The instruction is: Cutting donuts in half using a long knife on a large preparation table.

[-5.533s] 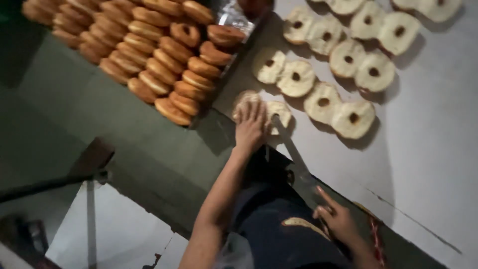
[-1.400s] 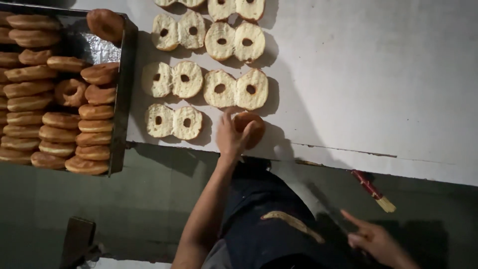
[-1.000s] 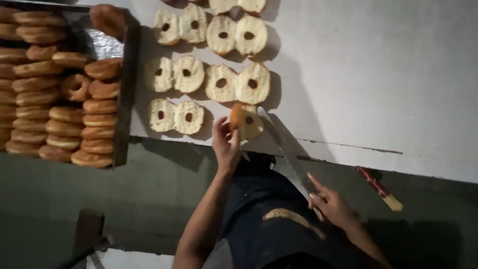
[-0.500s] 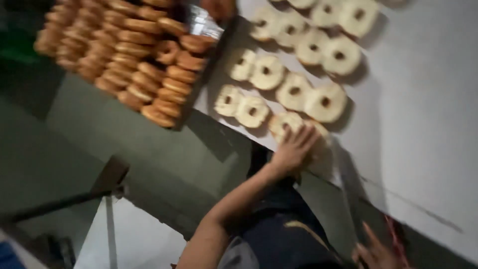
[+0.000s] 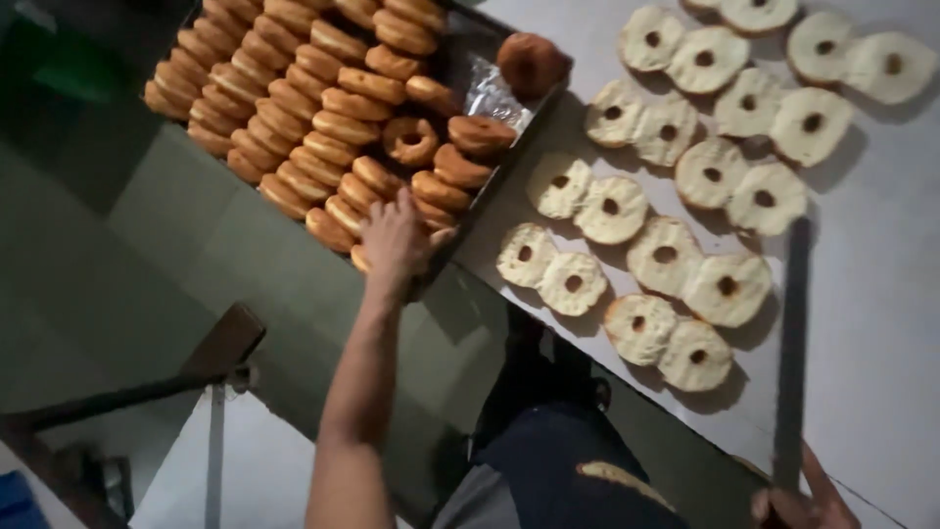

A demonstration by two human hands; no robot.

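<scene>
While lying with fingers spread on the brown rings (image 5: 338, 211) at the near right corner of the tray (image 5: 443, 263), touches the left hand (image 5: 392, 235) to the outermost row only, right at the rim. Closes the right hand (image 5: 803, 504), half cut off by the near edge of the view, around the handle of the long knife (image 5: 791, 343), blade pointing far over the white tabletop (image 5: 881, 294). Likely risks: nudging a ring off the tray's near rim, with nothing but floor below; jostling the tightly packed rows, stacked on edge and apt to topple like a file; tipping the lone ring (image 5: 532, 64) perched on the far right corner beside the crumpled foil (image 5: 490, 93). With eyes turned left, risks drifting the blade into the cut halves (image 5: 666, 264), just left of it and close to its edge. Tight room on the left: tray crowded, its rim touching the tabletop's left side, halves laid near the near edge. Open room only to the right of the knife, on bare tabletop.
</scene>
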